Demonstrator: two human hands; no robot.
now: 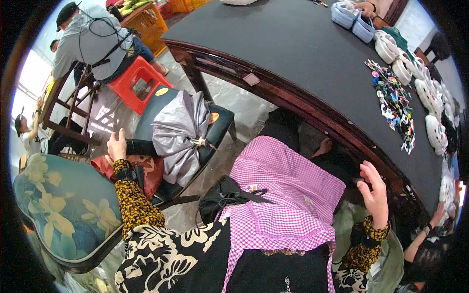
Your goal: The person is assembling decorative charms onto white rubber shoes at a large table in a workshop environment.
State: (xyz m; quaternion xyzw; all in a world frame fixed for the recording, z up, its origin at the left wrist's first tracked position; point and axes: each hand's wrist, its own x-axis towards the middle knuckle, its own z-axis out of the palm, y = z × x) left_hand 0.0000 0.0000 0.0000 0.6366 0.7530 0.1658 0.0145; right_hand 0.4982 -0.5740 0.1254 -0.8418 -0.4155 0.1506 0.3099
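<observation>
My left hand is out to the left with its fingers apart and nothing visible in it. Next to it are a red bag and a dark green chair bearing a silver-grey drawstring bag. My right hand is raised near the table's edge, its fingers stretched and nothing in them. Across my lap lies a pink checked apron. A black pouch-like thing with cords is at the apron's left side.
A black-topped table carries a pile of small colourful charms, several white shoes and blue clogs. A flowered chair seat is at left. Beyond are a red stool and a seated person. Another person's hand is far right.
</observation>
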